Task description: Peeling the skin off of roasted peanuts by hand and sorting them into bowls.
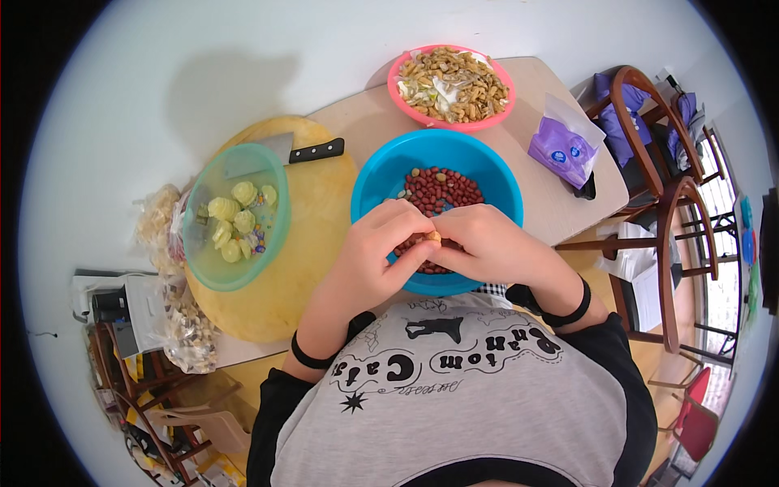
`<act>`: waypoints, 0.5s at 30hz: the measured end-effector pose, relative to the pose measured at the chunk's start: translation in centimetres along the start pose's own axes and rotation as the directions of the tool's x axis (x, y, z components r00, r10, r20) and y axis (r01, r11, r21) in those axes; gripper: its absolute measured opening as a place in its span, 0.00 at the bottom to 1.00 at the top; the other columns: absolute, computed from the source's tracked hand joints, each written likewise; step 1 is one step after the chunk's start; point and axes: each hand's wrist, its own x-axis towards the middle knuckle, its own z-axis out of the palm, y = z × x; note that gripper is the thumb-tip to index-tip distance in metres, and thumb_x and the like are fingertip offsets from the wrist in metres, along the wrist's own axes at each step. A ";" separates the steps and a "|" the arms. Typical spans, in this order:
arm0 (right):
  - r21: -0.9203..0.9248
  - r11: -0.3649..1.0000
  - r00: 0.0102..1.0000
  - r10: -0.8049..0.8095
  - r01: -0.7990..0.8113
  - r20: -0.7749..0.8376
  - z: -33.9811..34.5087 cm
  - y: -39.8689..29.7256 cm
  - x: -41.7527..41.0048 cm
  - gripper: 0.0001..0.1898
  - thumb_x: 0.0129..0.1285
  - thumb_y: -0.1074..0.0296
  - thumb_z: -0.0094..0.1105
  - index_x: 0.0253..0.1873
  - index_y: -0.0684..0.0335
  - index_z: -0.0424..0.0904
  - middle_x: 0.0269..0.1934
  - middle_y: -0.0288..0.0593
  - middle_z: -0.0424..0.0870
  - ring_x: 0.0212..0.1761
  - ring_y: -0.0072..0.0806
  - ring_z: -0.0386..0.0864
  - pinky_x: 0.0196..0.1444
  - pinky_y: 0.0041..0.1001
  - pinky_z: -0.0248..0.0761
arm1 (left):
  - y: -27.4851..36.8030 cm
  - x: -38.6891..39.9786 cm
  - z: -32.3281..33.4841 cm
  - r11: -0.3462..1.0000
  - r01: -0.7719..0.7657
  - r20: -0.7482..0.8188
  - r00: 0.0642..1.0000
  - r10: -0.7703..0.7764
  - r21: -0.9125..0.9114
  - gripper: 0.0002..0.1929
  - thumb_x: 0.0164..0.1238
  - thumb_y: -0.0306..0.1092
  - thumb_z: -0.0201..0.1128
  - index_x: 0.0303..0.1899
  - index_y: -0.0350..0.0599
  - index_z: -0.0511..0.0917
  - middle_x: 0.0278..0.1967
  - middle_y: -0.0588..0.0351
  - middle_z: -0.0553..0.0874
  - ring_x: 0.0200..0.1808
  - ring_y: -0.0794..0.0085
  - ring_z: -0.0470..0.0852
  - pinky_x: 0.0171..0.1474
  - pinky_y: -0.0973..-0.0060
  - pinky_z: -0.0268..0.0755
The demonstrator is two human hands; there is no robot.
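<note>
My left hand [383, 243] and my right hand [490, 240] meet over the near side of a blue plastic basin [435, 146]. Between their fingertips they pinch a small tan peanut [433, 237], partly covered by the fingers. Inside the basin lie red-skinned peanut kernels [447, 189], with a few paler ones among them. My hands hide part of the kernels and the basin's near wall. Just beyond stands a pink basin [394, 100] heaped with peanut shells [468, 85] and some white scraps.
A round wooden cutting board [322, 231] carries a cleaver with a black handle [316, 150] and a translucent green basin [198, 274] holding pale green ridged pieces [224, 209]. Bagged food [188, 332] hangs at the table's left edge. A purple tissue pack [563, 152] and wooden chairs [666, 262] are right.
</note>
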 end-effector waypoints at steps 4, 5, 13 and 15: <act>-0.161 0.986 0.994 -0.066 0.052 -0.084 0.4 0.3 0.4 0.13 0.60 0.57 0.62 0.33 0.62 0.80 0.24 0.47 0.81 0.28 0.44 0.81 0.31 0.39 0.73 | 0.9 0.2 0.4 0.996 -0.069 -0.033 0.997 0.071 0.048 0.07 0.59 0.23 0.66 0.38 0.40 0.79 0.34 0.53 0.80 0.36 0.63 0.78 0.37 0.70 0.71; -0.212 0.975 0.993 -0.080 0.060 -0.087 0.5 0.3 0.4 0.13 0.58 0.56 0.63 0.32 0.62 0.80 0.24 0.46 0.81 0.27 0.43 0.81 0.30 0.39 0.72 | 0.8 0.2 0.4 0.996 -0.070 -0.032 0.997 0.072 0.049 0.07 0.59 0.23 0.66 0.38 0.40 0.79 0.34 0.53 0.80 0.36 0.63 0.78 0.37 0.70 0.71; -0.312 0.943 0.970 -0.175 0.115 -0.171 1.5 0.0 0.6 0.20 0.62 0.51 0.59 0.22 0.60 0.80 0.17 0.44 0.78 0.19 0.39 0.78 0.23 0.35 0.70 | 0.2 0.9 0.7 0.989 -0.062 0.014 0.998 0.064 -0.136 0.32 0.46 0.37 0.78 0.56 0.39 0.77 0.61 0.45 0.75 0.61 0.55 0.75 0.62 0.65 0.67; -0.226 0.959 0.918 -0.237 0.169 -0.319 2.2 -0.2 1.0 0.22 0.65 0.52 0.57 0.20 0.61 0.80 0.16 0.43 0.77 0.18 0.39 0.77 0.21 0.35 0.69 | -1.0 0.6 1.6 0.970 -0.050 0.100 0.992 0.076 -0.237 0.39 0.46 0.37 0.79 0.63 0.37 0.72 0.65 0.43 0.73 0.66 0.56 0.72 0.68 0.65 0.62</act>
